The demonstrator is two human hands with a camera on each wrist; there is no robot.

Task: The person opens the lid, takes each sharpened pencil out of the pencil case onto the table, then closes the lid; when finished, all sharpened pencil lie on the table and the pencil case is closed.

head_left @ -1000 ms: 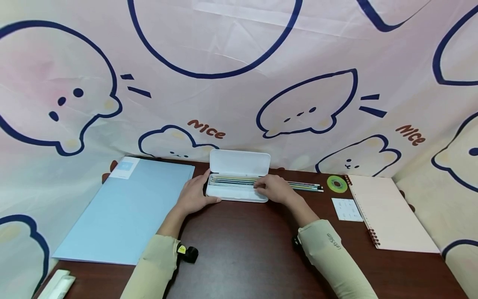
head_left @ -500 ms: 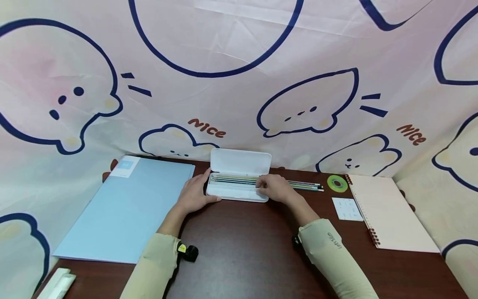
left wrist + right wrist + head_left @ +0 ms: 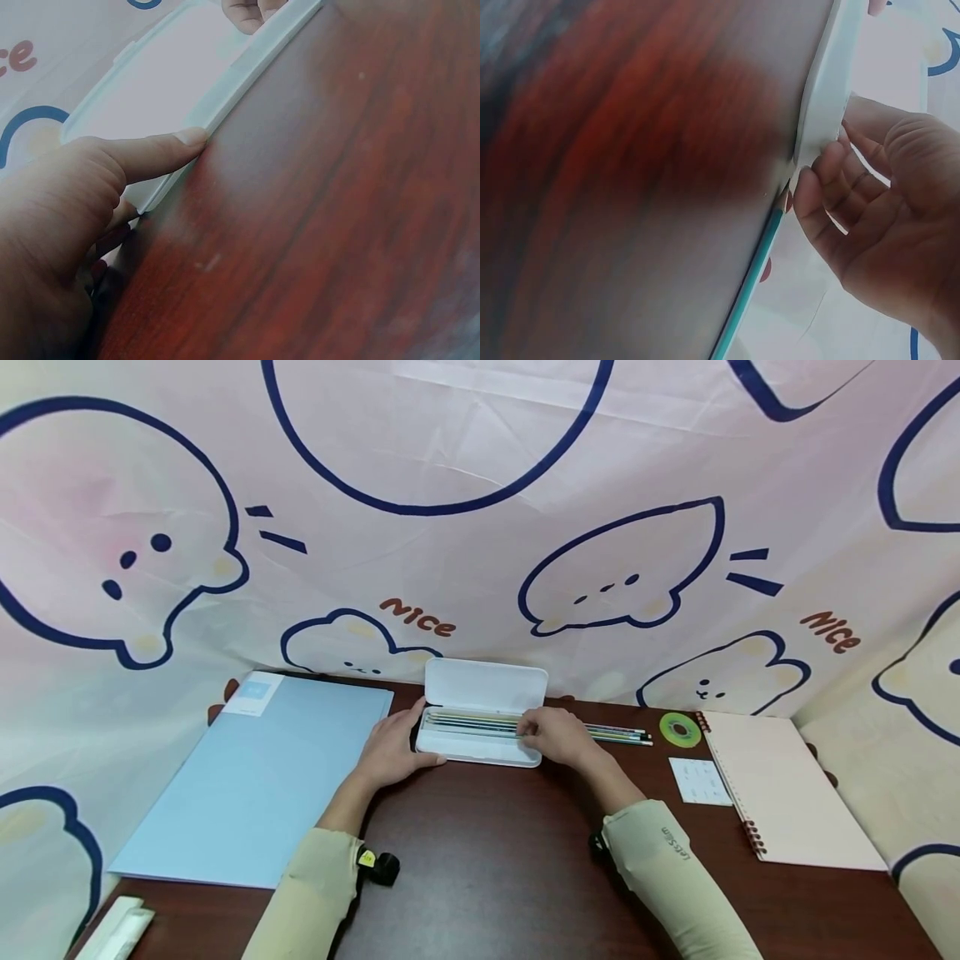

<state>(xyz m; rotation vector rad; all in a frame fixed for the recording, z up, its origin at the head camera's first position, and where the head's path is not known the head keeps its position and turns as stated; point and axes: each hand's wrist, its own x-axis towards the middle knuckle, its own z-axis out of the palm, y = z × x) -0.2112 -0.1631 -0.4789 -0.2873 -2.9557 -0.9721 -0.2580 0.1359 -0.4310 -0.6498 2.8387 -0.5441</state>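
A white pencil case [image 3: 476, 747] lies with its lid [image 3: 486, 685] raised, and several pencils [image 3: 472, 721] rest inside it. My left hand [image 3: 387, 750] holds the case's left end, its thumb along the front edge in the left wrist view. At the right end, my right hand [image 3: 555, 735] reaches in with bent fingers over the pencil ends. The right wrist view shows the thumb and index finger going behind the case wall, so whether they pinch a pencil is hidden. More pencils [image 3: 618, 734] lie on the table right of the case, partly behind the right hand.
A blue folder [image 3: 262, 777] lies at left, and a white wrapped item [image 3: 116, 928] sits at the near left corner. On the right are a green tape roll [image 3: 680, 730], a small white card [image 3: 699, 781] and a spiral notebook [image 3: 791, 789]. A printed curtain [image 3: 480, 568] hangs behind.
The right hand's fingers have shifted slightly right over the case. The left hand stays on the case's left end, and the whole view has drifted a little.
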